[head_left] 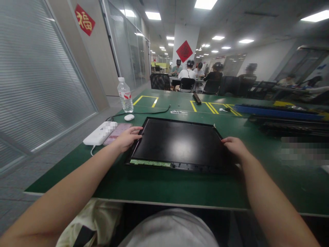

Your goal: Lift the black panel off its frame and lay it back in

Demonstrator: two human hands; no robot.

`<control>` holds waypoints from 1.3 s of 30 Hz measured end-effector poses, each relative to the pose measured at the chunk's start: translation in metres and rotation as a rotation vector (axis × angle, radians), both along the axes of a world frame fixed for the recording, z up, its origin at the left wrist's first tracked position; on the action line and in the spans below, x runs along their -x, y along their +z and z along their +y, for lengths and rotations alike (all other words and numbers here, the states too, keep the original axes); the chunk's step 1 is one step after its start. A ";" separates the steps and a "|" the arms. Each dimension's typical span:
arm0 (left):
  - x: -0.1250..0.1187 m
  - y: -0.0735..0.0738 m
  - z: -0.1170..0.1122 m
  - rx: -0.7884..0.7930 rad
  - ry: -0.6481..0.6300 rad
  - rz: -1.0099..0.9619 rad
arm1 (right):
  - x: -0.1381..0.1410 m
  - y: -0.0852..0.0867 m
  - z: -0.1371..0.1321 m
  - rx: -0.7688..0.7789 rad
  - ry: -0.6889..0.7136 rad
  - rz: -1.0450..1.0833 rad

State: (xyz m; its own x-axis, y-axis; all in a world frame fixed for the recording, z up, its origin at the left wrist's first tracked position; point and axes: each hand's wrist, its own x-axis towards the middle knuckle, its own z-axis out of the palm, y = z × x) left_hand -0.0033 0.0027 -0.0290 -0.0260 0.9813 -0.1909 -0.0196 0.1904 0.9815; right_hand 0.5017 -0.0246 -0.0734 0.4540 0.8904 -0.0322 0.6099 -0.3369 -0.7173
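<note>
At the green table [164,187], we have the dark panel [177,140] before us.
Our left hand [127,139] and right hand [236,148] hold its opposite edges; we should press evenly, not touching the face.

Black screen panel [164,137], face up

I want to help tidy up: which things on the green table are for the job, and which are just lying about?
Being used:
black screen panel with a green strip along its near edge, touched by the left grip and right grip.

Seemingly just lying about:
phone, white box, white round case, black cable, standing water bottle.
</note>
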 end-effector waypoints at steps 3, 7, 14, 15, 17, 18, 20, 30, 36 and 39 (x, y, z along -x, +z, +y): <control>-0.001 0.004 -0.001 0.065 -0.003 -0.083 | -0.001 0.000 0.001 0.015 -0.005 0.000; -0.006 0.008 -0.005 0.120 0.027 -0.111 | 0.000 0.001 0.001 0.024 -0.009 -0.016; -0.010 0.011 -0.009 0.120 0.028 -0.178 | 0.003 0.005 0.000 0.017 0.014 -0.059; -0.010 0.011 -0.009 0.121 0.020 -0.181 | 0.003 0.004 0.000 0.012 0.017 -0.053; -0.009 0.012 -0.010 0.130 0.009 -0.180 | 0.002 0.003 0.000 0.008 0.030 -0.039; -0.009 0.012 -0.010 0.136 0.001 -0.178 | 0.002 0.002 0.000 0.005 0.036 -0.036; -0.008 0.013 -0.011 0.140 -0.025 -0.182 | 0.003 0.002 -0.001 0.009 0.036 -0.041; 0.002 0.011 -0.005 0.092 -0.108 -0.281 | 0.006 0.007 0.000 0.011 0.024 -0.120; 0.000 0.010 -0.003 0.058 -0.074 -0.336 | 0.002 0.001 0.003 -0.002 0.037 -0.094; 0.001 0.010 -0.003 0.051 -0.081 -0.353 | 0.003 0.002 0.003 -0.018 0.043 -0.113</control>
State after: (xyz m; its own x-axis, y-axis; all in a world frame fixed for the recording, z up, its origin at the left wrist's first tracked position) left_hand -0.0042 0.0000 -0.0189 0.1277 0.9664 -0.2233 -0.3381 0.2540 0.9062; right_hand 0.4991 -0.0214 -0.0713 0.4150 0.9092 0.0335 0.7012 -0.2961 -0.6486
